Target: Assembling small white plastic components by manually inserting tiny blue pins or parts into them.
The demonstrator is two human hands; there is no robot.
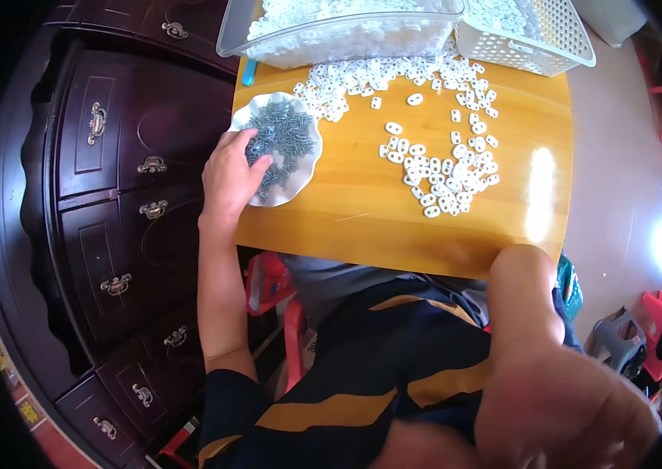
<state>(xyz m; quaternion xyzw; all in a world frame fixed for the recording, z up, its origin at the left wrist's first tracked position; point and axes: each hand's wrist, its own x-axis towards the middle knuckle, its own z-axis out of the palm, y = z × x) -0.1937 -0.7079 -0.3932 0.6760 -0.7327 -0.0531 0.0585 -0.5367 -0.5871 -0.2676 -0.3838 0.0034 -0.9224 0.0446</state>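
My left hand (231, 173) is at the near left rim of a white scalloped plate (294, 184). Its thumb and forefinger stand apart over small, thin grey metal pieces (288, 129) that look like screws; nothing shows gripped between them. My right elbow is at the table's front edge, with the forearm bent back up toward me. Large and blurred at lower right, my right hand (569, 410) is close to the camera, and its fingers cannot be made out. A loose cluster of small white two-holed plastic pieces (446, 173) lies on the wooden table (362, 223).
At the back, a clear plastic bin (346, 35) and a white perforated basket (530, 53) hold more white pieces. A spilled band of them lies before the bin, near a blue strip-like object (249, 72). Dark drawers (112, 172) line the left; stools (620, 340) stand at right.
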